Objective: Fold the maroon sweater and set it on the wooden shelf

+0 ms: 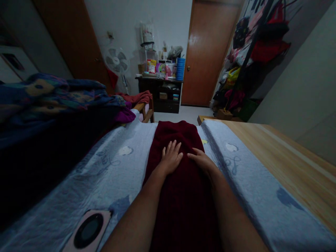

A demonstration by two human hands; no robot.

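A dark red garment (183, 210), seemingly folded into a long strip, runs away from me over a pale blue patterned blanket (131, 168). Its exact kind I cannot make out. Flat on its far half rests my left hand (172, 157), fingers spread. Close by on the right, my right hand (203, 160) touches the cloth near its right edge, with its visible fingers stretched out and apart; the others are hidden. Small creases show in the cloth beyond the hands. Both forearms reach over the garment's near part.
Heaped clothes (63, 94) lie along the left. A pink device with a round black face (88, 231) sits at lower left. Bare wood (265, 140) borders the blanket on the right. Beyond stand a fan (117, 61), a dark cabinet (162, 96) and a door (207, 56).
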